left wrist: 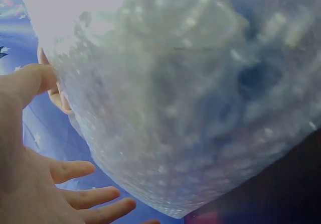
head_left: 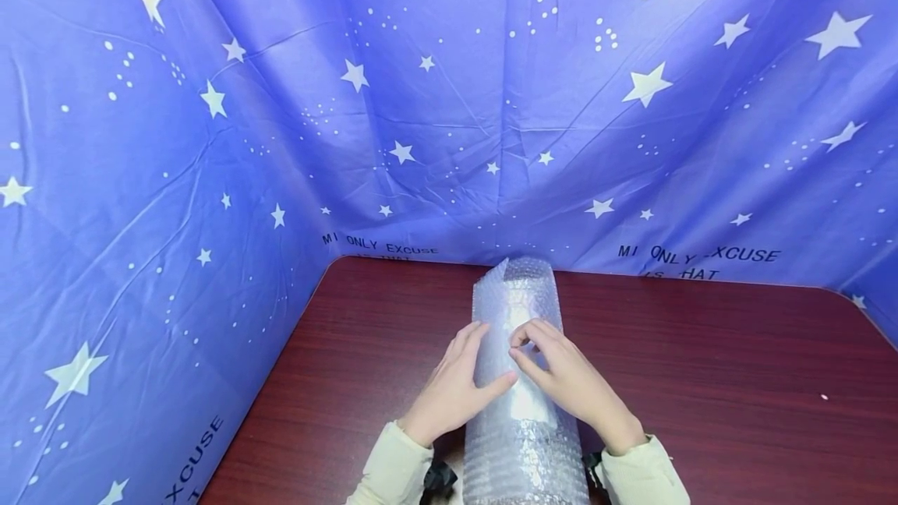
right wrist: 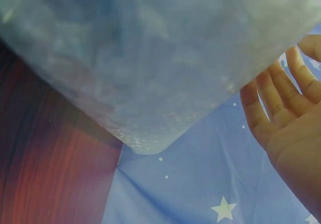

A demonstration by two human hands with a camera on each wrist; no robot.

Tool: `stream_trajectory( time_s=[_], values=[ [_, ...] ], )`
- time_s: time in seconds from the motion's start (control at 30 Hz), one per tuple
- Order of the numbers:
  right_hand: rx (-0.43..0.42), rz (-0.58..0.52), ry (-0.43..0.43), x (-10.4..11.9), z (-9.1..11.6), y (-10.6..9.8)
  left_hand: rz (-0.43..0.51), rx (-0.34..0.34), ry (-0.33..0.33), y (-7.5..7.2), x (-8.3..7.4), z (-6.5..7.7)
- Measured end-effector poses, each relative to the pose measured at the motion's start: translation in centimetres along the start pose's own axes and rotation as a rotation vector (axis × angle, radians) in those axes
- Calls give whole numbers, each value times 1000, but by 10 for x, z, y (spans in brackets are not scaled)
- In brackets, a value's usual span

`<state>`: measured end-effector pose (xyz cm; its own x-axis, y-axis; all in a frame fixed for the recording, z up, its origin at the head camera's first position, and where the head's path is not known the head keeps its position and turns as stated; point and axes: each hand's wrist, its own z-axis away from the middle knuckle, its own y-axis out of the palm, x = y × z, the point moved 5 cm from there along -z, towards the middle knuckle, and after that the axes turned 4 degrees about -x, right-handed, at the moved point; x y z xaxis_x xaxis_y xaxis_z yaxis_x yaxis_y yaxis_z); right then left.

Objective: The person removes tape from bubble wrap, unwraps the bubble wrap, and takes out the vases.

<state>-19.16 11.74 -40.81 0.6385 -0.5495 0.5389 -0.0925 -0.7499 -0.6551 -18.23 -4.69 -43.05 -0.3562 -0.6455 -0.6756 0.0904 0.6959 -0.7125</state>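
A long bundle of clear bubble wrap [head_left: 522, 443] lies lengthwise in front of me, its far end a loose, open tube. Its glossy surface fills most of both wrist views, and what is inside is blurred. My left hand [head_left: 456, 388] rests along its left side, thumb over the top and fingers spread. In the left wrist view the left fingers [left wrist: 93, 198] are nearly straight. My right hand [head_left: 571, 380] arches over the right side, thumb and bent index fingertip pinching at the overlapping edge on top. The other right fingers [right wrist: 281, 91] lie loosely beside the wrap.
The dark red wooden table [head_left: 701, 372] extends to both sides. A blue star-printed curtain [head_left: 456, 100] encloses its back and left side. A tiny pale speck [head_left: 824, 397] lies on the right part of the table.
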Motion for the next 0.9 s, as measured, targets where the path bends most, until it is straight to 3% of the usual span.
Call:
stream_trajectory(
  time_s=[0.2,0.47,0.9],
  values=[
    [7,16,15,2,0,0,-13,-16,24,-5,0,0],
    [36,22,30,5,0,0,39,-31,14,-12,4,-2],
    [61,124,-80,17,-1,6,60,-55,22,-21,15,-3]
  ],
)
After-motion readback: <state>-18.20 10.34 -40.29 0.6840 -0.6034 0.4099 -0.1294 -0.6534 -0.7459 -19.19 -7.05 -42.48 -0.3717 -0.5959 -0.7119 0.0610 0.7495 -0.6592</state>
